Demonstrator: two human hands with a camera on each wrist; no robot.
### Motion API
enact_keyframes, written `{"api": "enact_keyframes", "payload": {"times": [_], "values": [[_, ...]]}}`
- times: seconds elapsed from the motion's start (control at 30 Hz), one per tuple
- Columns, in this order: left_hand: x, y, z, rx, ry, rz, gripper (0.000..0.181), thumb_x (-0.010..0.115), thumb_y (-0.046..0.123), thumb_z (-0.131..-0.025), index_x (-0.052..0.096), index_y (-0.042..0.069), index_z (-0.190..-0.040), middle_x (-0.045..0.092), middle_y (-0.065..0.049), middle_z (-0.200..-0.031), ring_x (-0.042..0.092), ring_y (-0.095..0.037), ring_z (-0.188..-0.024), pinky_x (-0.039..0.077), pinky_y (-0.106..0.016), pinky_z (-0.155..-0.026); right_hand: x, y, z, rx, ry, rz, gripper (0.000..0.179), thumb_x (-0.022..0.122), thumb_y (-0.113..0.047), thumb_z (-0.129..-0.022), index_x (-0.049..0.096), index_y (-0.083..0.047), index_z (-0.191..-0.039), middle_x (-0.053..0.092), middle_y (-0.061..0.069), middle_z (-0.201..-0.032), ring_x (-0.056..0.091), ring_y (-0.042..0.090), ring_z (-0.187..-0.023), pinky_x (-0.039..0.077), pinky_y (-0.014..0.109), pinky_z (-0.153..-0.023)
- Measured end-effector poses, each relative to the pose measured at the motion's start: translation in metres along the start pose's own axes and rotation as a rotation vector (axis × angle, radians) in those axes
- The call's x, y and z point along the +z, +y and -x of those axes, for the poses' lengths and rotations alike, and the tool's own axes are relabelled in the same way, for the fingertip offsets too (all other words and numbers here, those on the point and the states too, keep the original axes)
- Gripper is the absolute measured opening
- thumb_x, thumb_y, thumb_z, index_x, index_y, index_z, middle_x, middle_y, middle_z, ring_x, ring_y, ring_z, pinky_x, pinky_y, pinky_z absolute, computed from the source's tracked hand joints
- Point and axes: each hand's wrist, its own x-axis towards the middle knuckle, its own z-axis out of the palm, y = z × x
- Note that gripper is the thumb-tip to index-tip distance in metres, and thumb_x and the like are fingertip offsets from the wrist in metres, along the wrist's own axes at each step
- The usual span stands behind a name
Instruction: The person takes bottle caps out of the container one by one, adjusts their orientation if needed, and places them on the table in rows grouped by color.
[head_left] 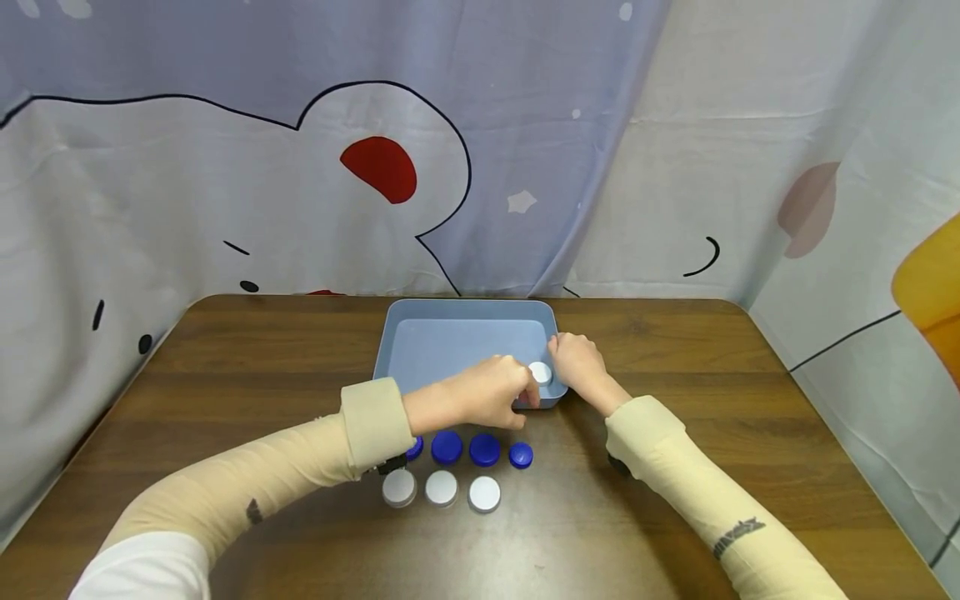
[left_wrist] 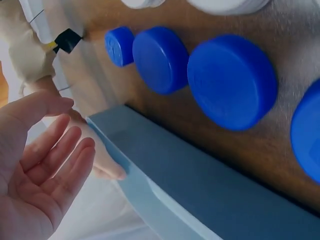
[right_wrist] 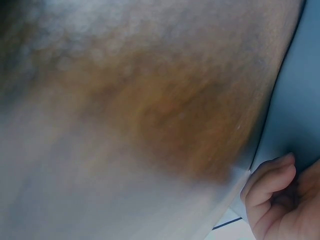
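My left hand hovers over the front right of a blue-grey tray. Its fingers are loosely bent with nothing between them, as the left wrist view shows. A white bottle cap lies inside the tray near the right wall, beside the left fingertips. At the tray's right side, my right hand grips the rim with curled fingers; the right wrist view shows this hand at the tray wall. In front of the tray is a row of blue caps, the leftmost partly hidden by the left sleeve.
Three white caps lie in a row nearer to me than the blue ones. A smaller blue cap ends the blue row on the right. Everything stands on a brown wooden table with a printed curtain behind it.
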Motion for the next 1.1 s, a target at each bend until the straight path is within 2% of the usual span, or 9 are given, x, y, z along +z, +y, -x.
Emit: {"api": "enact_keyframes", "payload": {"times": [0.1, 0.27, 0.47, 0.6, 0.83, 1.1], "values": [[-0.003, -0.006, -0.002, -0.006, 0.006, 0.01, 0.019, 0.076, 0.013, -0.072, 0.075, 0.011, -0.091, 0.072, 0.0, -0.086, 0.066, -0.013, -0.082, 0.052, -0.024, -0.073, -0.001, 0.0, 0.0, -0.002, 0.005, -0.001, 0.039, 0.036, -0.024, -0.1, 0.06, -0.001, -0.079, 0.067, 0.028, -0.098, 0.064, 0.046, -0.093, 0.051, 0.053, -0.071], [-0.008, -0.018, -0.006, -0.034, 0.02, 0.037, 0.021, 0.075, 0.01, -0.07, 0.076, 0.01, -0.092, 0.072, -0.002, -0.084, 0.064, -0.012, -0.075, 0.051, -0.023, -0.068, 0.0, 0.0, 0.0, -0.003, 0.011, -0.003, 0.04, 0.036, -0.025, -0.1, 0.059, -0.001, -0.078, 0.067, 0.028, -0.097, 0.064, 0.046, -0.092, 0.051, 0.053, -0.07], [-0.01, -0.028, -0.009, -0.058, -0.003, 0.051, 0.022, 0.074, 0.009, -0.072, 0.075, 0.008, -0.094, 0.073, -0.004, -0.085, 0.061, -0.01, -0.068, 0.049, -0.02, -0.065, 0.002, 0.001, 0.0, -0.01, 0.01, 0.0, 0.04, 0.036, -0.024, -0.099, 0.06, 0.001, -0.081, 0.067, 0.029, -0.098, 0.064, 0.047, -0.091, 0.051, 0.054, -0.071], [-0.01, -0.033, -0.013, -0.062, -0.013, 0.043, 0.024, 0.076, 0.01, -0.07, 0.075, 0.006, -0.094, 0.073, -0.005, -0.087, 0.064, -0.013, -0.075, 0.05, -0.021, -0.068, 0.001, 0.0, 0.0, -0.007, 0.014, -0.007, 0.039, 0.036, -0.024, -0.099, 0.06, 0.0, -0.081, 0.067, 0.028, -0.097, 0.065, 0.046, -0.09, 0.051, 0.053, -0.07], [-0.003, -0.045, -0.019, -0.158, -0.069, 0.002, 0.027, 0.081, 0.013, -0.069, 0.074, 0.007, -0.094, 0.072, -0.005, -0.091, 0.066, -0.017, -0.085, 0.053, -0.027, -0.076, 0.002, 0.0, 0.001, -0.008, 0.026, -0.015, 0.038, 0.037, -0.024, -0.099, 0.062, 0.001, -0.084, 0.067, 0.029, -0.102, 0.064, 0.047, -0.094, 0.051, 0.055, -0.073], [0.005, -0.058, -0.029, -0.149, -0.097, -0.049, 0.034, 0.083, 0.019, -0.068, 0.073, 0.006, -0.099, 0.072, -0.007, -0.096, 0.066, -0.019, -0.089, 0.053, -0.03, -0.082, 0.002, 0.0, 0.0, -0.008, 0.025, -0.003, 0.039, 0.037, -0.024, -0.099, 0.062, 0.002, -0.085, 0.067, 0.029, -0.101, 0.064, 0.047, -0.093, 0.051, 0.055, -0.072]]}}
